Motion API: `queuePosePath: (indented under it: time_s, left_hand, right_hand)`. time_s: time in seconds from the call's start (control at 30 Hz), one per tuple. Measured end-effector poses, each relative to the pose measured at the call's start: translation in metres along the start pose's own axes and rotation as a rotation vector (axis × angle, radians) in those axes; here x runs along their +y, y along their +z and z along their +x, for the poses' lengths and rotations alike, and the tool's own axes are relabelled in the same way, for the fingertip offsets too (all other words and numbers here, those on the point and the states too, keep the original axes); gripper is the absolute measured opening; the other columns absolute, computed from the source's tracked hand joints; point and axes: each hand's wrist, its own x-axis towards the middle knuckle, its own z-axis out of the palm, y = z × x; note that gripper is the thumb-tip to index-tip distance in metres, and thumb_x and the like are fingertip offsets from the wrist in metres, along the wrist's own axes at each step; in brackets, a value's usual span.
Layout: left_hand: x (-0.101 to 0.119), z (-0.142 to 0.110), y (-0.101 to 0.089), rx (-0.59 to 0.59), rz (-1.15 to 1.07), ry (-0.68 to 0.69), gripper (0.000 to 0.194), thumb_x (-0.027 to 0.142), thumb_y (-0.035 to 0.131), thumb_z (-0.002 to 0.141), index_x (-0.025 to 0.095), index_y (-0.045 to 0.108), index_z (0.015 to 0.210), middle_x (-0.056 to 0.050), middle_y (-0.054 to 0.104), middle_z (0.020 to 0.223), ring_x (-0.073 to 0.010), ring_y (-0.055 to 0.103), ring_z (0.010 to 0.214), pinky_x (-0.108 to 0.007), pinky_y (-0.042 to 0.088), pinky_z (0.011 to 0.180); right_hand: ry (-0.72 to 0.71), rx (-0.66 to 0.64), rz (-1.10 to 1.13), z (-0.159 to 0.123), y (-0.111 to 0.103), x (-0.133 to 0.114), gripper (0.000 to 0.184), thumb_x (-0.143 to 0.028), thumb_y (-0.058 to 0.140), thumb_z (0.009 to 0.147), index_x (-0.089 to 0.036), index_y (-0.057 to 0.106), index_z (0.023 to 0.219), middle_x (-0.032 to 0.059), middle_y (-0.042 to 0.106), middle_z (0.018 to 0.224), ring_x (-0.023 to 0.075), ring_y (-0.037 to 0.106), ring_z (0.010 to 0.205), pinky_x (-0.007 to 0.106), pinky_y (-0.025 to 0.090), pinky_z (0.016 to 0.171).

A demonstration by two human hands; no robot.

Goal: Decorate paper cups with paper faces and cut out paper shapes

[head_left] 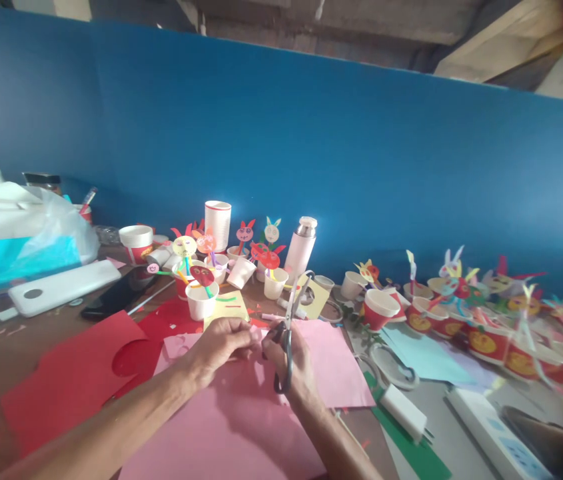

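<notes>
My left hand (224,347) is closed in a pinch, with what looks like a small piece of pink paper (258,333) at its fingertips; the fingers partly hide it. Close beside it, my right hand (294,363) is wrapped round a pair of scissors (288,320) with dark handles. Their blades point up and away from the pinched fingertips. Beneath both hands lie large sheets of pink paper (231,427). Just beyond are a yellow paper square (230,307) and a white paper cup (201,301) with a red paper face on a strip.
Red paper (66,387), a black phone (118,293) and a white power bank (64,288) lie left. Several decorated cups and a pink thermos (301,250) stand before the blue partition (281,147). To the right are a white charger (404,411) and a power strip (498,433).
</notes>
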Motion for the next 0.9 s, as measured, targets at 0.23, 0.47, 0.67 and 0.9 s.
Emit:
queuePosePath:
  time_s: [0.23, 0.47, 0.67, 0.9]
  left_hand:
    - [0.001, 0.0, -0.005, 0.144, -0.153, 0.058, 0.021, 0.034, 0.068, 0.068, 0.016, 0.058, 0.072, 0.002, 0.059, 0.067, -0.0108, 0.054, 0.06, -0.025, 0.045, 0.061]
    - [0.008, -0.006, 0.002, 0.28, -0.187, 0.195, 0.019, 0.032, 0.068, 0.064, 0.014, 0.062, 0.07, -0.001, 0.061, 0.075, -0.0127, 0.056, 0.071, -0.024, 0.044, 0.067]
    - [0.005, -0.007, 0.007, 0.281, -0.248, 0.127, 0.017, 0.031, 0.065, 0.063, 0.016, 0.059, 0.067, 0.001, 0.061, 0.068, -0.0102, 0.052, 0.06, -0.022, 0.042, 0.058]
    - [0.009, -0.013, 0.013, 0.271, -0.251, 0.092, 0.015, 0.029, 0.063, 0.065, 0.015, 0.058, 0.066, 0.001, 0.06, 0.063, -0.0096, 0.052, 0.056, -0.021, 0.041, 0.052]
  right_hand:
    - [0.038, -0.177, -0.027, -0.01, 0.005, -0.002, 0.028, -0.044, 0.055, 0.083, -0.017, 0.055, 0.091, -0.0021, 0.056, 0.062, 0.0128, 0.052, 0.059, 0.025, 0.043, 0.058]
    - [0.102, -0.246, -0.036, -0.018, 0.019, 0.003, 0.033, -0.05, 0.056, 0.08, -0.018, 0.053, 0.085, -0.0032, 0.052, 0.059, 0.0115, 0.051, 0.053, 0.023, 0.043, 0.051]
    - [0.063, -0.262, -0.106, -0.018, 0.022, 0.007, 0.033, -0.051, 0.054, 0.081, -0.017, 0.053, 0.082, -0.0024, 0.053, 0.058, 0.0117, 0.05, 0.051, 0.023, 0.041, 0.049]
    - [0.048, -0.286, -0.127, -0.021, 0.023, 0.007, 0.033, -0.051, 0.051, 0.082, -0.018, 0.054, 0.082, -0.0022, 0.052, 0.06, 0.0122, 0.049, 0.054, 0.025, 0.041, 0.053]
